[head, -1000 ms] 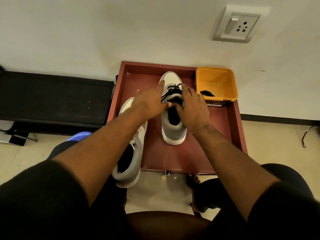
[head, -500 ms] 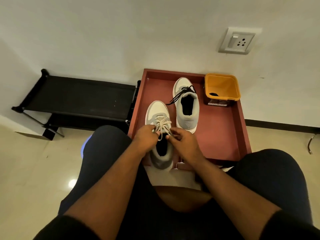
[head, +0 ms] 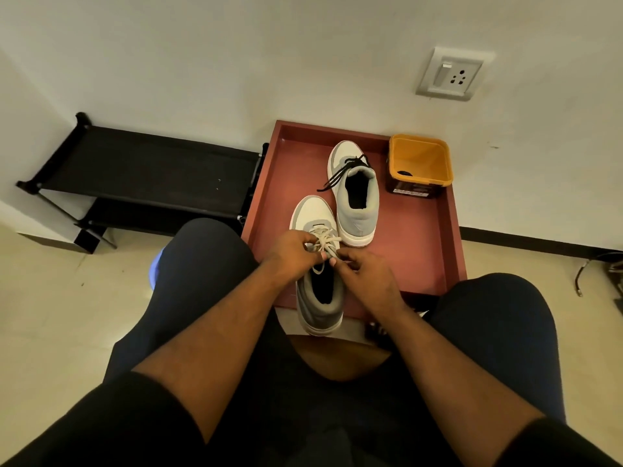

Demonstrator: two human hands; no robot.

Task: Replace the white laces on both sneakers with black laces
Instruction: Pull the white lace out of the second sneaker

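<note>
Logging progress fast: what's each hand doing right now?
Left hand: pinching the white laces on the near sneaker.
Right hand: also pinching the white laces.

A plain white wall (head: 236,55) fills the upper frame, with a switch-and-socket plate (head: 450,74) mounted at upper right. A black rack (head: 141,170) is set at left on beige floor tiles (head: 60,315).

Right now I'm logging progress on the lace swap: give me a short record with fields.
far sneaker: black laces, lying on the red tray
near sneaker: white laces in place, heel past tray edge
left hand: pinches white laces
right hand: pinches white laces
orange bin: far right tray corner, something dark inside
</note>
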